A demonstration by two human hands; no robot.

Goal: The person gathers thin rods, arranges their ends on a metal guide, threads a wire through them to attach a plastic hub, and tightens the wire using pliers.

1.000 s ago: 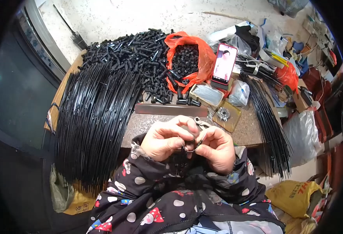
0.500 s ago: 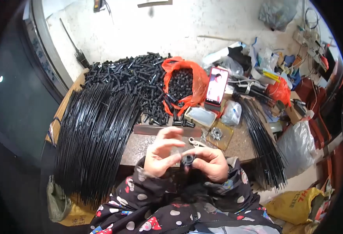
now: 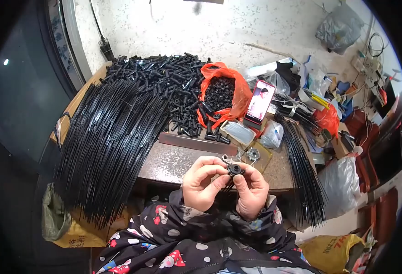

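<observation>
Near the table's front edge, my left hand point(image 3: 204, 183) and my right hand point(image 3: 251, 189) meet around a round black part point(image 3: 234, 169) with a hole in its middle. Fingers and thumb of each hand pinch it from either side. Thin black rods show below the part, between the hands. Just behind the fingers lies a metal tool point(image 3: 226, 159), partly hidden. A flat metal bar point(image 3: 198, 144) lies farther back on the table point(image 3: 166, 163).
Long black rods point(image 3: 105, 146) hang over the left edge, more point(image 3: 300, 169) at the right. Behind are a heap of black tubes point(image 3: 160, 75), a red bag point(image 3: 240, 91) of black parts, a phone point(image 3: 259, 102), a tray point(image 3: 239, 132) and a small clear bag point(image 3: 272, 134).
My left hand, lifted with fingers spread half a second ago, has come back to the black part and closed on it. The camera view has shifted.
</observation>
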